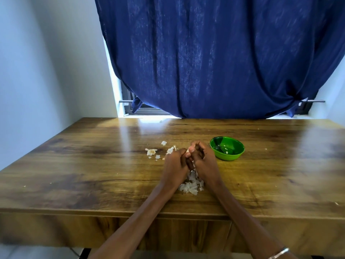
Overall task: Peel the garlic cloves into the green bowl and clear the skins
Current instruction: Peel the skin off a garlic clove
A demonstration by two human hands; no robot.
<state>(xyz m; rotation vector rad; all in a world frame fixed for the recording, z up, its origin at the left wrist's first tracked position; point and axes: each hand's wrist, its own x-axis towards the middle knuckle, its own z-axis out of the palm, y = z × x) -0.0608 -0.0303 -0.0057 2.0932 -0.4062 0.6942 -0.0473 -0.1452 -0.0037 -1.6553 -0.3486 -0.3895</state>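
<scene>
My left hand [175,165] and my right hand [202,159] are pressed together over the middle of the wooden table [93,165], fingers curled around a garlic clove [187,151] of which only a pale tip shows between the fingertips. A pile of white garlic skins [191,186] lies on the table under my wrists. More loose skins [151,151] are scattered just left of my hands. The green bowl [227,148] stands right of my right hand, a short gap away, with a small pale bit inside.
A dark blue curtain [214,58] hangs over the window behind the table's far edge. A white wall [46,71] runs along the left side. The table's front edge is close to me, under my forearms.
</scene>
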